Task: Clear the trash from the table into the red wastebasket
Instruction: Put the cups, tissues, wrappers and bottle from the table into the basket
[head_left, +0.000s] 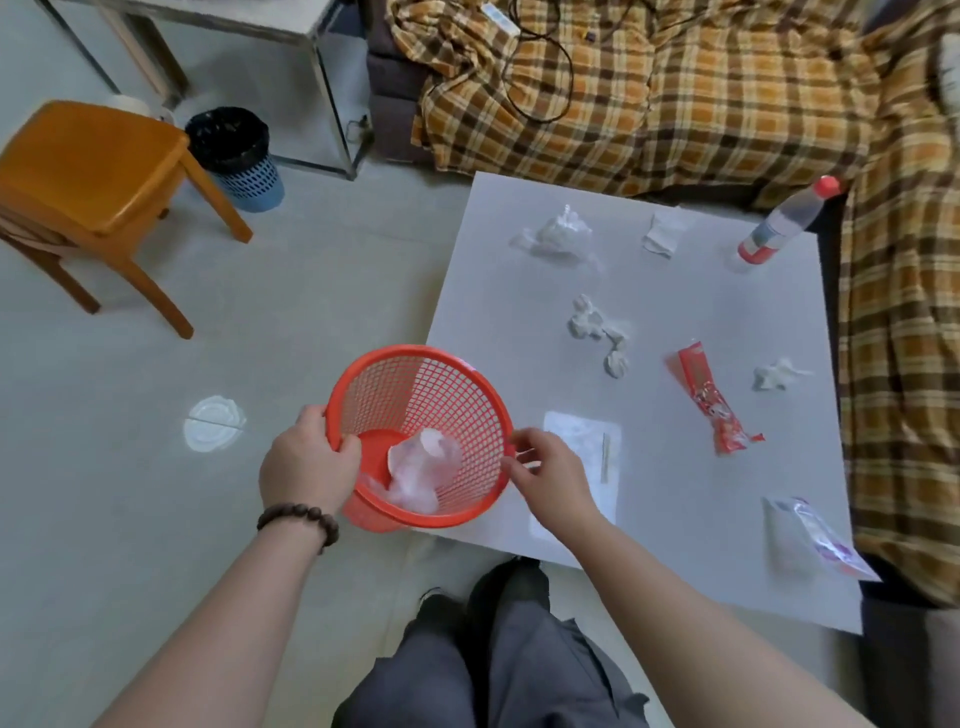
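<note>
My left hand (306, 462) grips the left rim of the red mesh wastebasket (415, 374), held at the table's near-left edge. A clear crumpled plastic piece (421, 473) lies inside it. My right hand (550, 475) hovers at the basket's right rim, fingers loosely apart and holding nothing. On the white table (675, 519) lie crumpled tissues (558, 234) (597, 332) (776, 376), a folded white paper (665, 234), a red snack wrapper (709, 402), a clear flat wrapper with a stick (587, 452) and a clear bag with purple print (810, 540).
A plastic bottle with a red cap (784, 221) stands at the table's far right. A plaid-covered sofa (675, 93) lies behind and to the right. An orange wooden chair (93, 171) and a blue bin with a black liner (234, 156) stand on the floor at left.
</note>
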